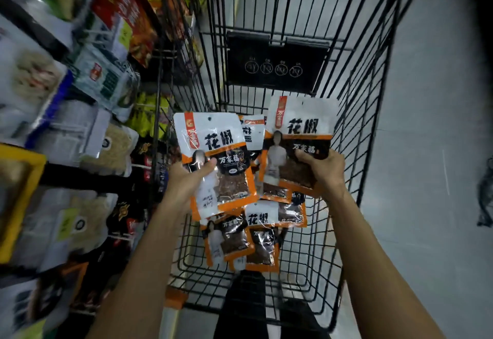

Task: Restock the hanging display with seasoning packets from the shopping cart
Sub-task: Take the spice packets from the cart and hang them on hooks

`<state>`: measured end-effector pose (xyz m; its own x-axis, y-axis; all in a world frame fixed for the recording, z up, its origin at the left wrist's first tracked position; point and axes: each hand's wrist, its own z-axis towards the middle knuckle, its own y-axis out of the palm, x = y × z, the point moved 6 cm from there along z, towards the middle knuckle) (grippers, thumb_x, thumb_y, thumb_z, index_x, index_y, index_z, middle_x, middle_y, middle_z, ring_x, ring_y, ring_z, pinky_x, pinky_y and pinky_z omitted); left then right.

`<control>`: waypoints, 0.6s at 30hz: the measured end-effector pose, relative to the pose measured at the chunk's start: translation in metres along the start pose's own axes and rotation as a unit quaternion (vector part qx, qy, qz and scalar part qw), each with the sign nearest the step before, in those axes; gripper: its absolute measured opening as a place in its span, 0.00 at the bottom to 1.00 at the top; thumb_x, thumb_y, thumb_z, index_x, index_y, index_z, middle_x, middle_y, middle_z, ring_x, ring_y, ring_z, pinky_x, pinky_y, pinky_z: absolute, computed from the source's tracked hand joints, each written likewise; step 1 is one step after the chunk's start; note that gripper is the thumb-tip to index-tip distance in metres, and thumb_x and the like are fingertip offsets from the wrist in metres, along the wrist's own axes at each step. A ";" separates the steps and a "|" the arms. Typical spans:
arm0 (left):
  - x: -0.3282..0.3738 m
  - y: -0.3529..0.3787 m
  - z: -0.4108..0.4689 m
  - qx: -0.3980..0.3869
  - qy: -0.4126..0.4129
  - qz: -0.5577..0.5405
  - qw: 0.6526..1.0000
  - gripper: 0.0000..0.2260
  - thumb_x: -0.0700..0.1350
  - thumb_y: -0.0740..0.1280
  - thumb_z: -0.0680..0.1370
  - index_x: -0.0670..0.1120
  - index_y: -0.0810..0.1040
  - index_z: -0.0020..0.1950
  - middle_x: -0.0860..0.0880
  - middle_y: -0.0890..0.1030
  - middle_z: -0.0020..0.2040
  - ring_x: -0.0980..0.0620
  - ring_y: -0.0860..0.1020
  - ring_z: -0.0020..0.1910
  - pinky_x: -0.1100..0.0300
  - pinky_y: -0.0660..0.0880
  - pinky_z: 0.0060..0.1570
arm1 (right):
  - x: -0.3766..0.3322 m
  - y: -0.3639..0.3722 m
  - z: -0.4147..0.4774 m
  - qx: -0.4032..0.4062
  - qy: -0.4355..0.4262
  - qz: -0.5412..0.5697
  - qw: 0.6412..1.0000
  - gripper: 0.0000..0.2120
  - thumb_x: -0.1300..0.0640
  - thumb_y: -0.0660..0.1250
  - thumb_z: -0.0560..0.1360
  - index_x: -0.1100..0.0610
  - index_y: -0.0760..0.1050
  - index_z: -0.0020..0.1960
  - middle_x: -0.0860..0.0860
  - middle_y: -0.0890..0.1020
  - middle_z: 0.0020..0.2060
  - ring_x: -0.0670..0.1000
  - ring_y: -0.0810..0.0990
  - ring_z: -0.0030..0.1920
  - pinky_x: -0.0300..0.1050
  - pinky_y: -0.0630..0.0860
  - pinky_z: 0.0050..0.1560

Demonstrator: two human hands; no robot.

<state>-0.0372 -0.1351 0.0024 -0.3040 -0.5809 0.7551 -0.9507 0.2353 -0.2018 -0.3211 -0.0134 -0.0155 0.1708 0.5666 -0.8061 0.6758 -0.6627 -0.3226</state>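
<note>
Over the cart (pixel 373 114), both hands grip 1 packet each: left hand (pixel 186 178) on the left packet (pixel 213 136), right hand (pixel 324 169) on the right packet (pixel 301 125). Pickup looks done; next, turn to the display hooks (pixel 149 105).

Grey floor (pixel 426 98), pale, with faint tile seams. Light is dim and flat. On the left, dark shelves (pixel 77 178) packed with bagged goods (pixel 106 149), motion-blurred, labels unreadable. Dark object (pixel 485 194) on the floor at right edge, can't tell what.
</note>
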 end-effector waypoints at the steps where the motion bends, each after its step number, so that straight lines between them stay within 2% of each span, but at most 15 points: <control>1: 0.003 -0.007 -0.012 0.009 0.007 -0.010 1.000 0.21 0.45 0.76 0.69 0.42 0.75 0.59 0.43 0.81 0.53 0.51 0.82 0.45 0.57 0.79 0.44 | -0.009 -0.004 -0.013 -0.018 0.000 0.024 1.000 0.08 0.59 0.77 0.68 0.55 0.79 0.44 0.51 0.83 0.41 0.48 0.82 0.40 0.40 0.80 0.41; 3: 0.012 -0.020 -0.041 0.022 0.044 -0.022 0.999 0.18 0.45 0.76 0.69 0.47 0.76 0.56 0.48 0.80 0.50 0.61 0.81 0.40 0.67 0.78 0.38 | -0.026 -0.012 -0.038 -0.061 -0.002 0.067 0.996 0.09 0.59 0.77 0.68 0.58 0.80 0.45 0.52 0.84 0.41 0.48 0.83 0.40 0.41 0.80 0.40; 4: 0.016 -0.026 -0.057 0.027 0.061 -0.026 0.997 0.18 0.46 0.76 0.69 0.47 0.76 0.56 0.49 0.80 0.50 0.61 0.81 0.41 0.68 0.77 0.37 | -0.034 -0.016 -0.050 -0.084 -0.008 0.075 0.994 0.09 0.59 0.77 0.68 0.59 0.80 0.45 0.52 0.84 0.41 0.47 0.83 0.39 0.39 0.80 0.37; 7: 0.025 -0.048 -0.111 0.043 0.097 -0.048 0.993 0.26 0.48 0.77 0.67 0.41 0.76 0.61 0.43 0.82 0.55 0.48 0.81 0.52 0.55 0.79 0.52 | -0.052 -0.025 -0.089 -0.152 -0.029 0.089 0.984 0.08 0.58 0.77 0.67 0.57 0.79 0.43 0.50 0.85 0.39 0.44 0.84 0.36 0.37 0.78 0.32; 9: 0.030 -0.063 -0.151 0.069 0.132 -0.065 0.987 0.26 0.48 0.76 0.67 0.42 0.77 0.62 0.44 0.82 0.56 0.46 0.80 0.54 0.50 0.76 0.58 | -0.063 -0.031 -0.113 -0.198 -0.048 0.089 0.975 0.09 0.59 0.77 0.66 0.57 0.79 0.42 0.49 0.85 0.37 0.46 0.85 0.35 0.38 0.79 0.33; 11: 0.030 -0.080 -0.192 0.101 0.168 -0.085 0.977 0.20 0.46 0.76 0.68 0.47 0.79 0.58 0.50 0.84 0.52 0.50 0.82 0.52 0.53 0.78 0.54 | -0.073 -0.035 -0.138 -0.246 -0.065 0.078 0.964 0.12 0.57 0.78 0.64 0.58 0.79 0.44 0.50 0.86 0.35 0.48 0.85 0.36 0.39 0.79 0.32; 13: 0.026 -0.099 -0.235 0.143 0.196 -0.103 0.965 0.14 0.45 0.77 0.68 0.52 0.79 0.52 0.55 0.84 0.46 0.52 0.83 0.48 0.57 0.80 0.47 | -0.082 -0.037 -0.162 -0.289 -0.089 0.057 0.952 0.15 0.55 0.78 0.63 0.59 0.79 0.46 0.52 0.86 0.38 0.51 0.86 0.39 0.43 0.81 0.36; 14: 0.023 -0.110 -0.256 0.165 0.205 -0.106 0.959 0.14 0.45 0.77 0.69 0.52 0.79 0.52 0.54 0.84 0.47 0.52 0.82 0.49 0.56 0.79 0.48 | -0.087 -0.037 -0.175 -0.305 -0.104 0.046 0.945 0.15 0.55 0.78 0.64 0.58 0.79 0.46 0.52 0.86 0.39 0.52 0.86 0.40 0.45 0.81 0.38; 16: 0.016 -0.130 -0.298 0.192 0.213 -0.114 0.951 0.15 0.48 0.76 0.68 0.50 0.80 0.53 0.50 0.83 0.52 0.51 0.81 0.52 0.51 0.77 0.55 | -0.097 -0.036 -0.204 -0.344 -0.130 0.039 0.929 0.14 0.55 0.78 0.64 0.58 0.79 0.45 0.50 0.86 0.36 0.49 0.86 0.36 0.40 0.80 0.33; 18: 0.009 -0.151 -0.342 0.213 0.228 -0.133 0.941 0.13 0.50 0.76 0.67 0.51 0.80 0.48 0.49 0.81 0.49 0.50 0.80 0.48 0.50 0.76 0.56 | -0.108 -0.029 -0.237 -0.392 -0.150 0.031 0.907 0.13 0.54 0.79 0.63 0.56 0.79 0.42 0.47 0.85 0.33 0.46 0.85 0.33 0.35 0.77 0.28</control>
<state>0.1241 0.0908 0.2531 -0.0863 -0.1585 0.9836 -0.9571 -0.2611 -0.1260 -0.1895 0.0610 0.1981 0.1031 0.3038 -0.9472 0.9938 -0.0701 0.0857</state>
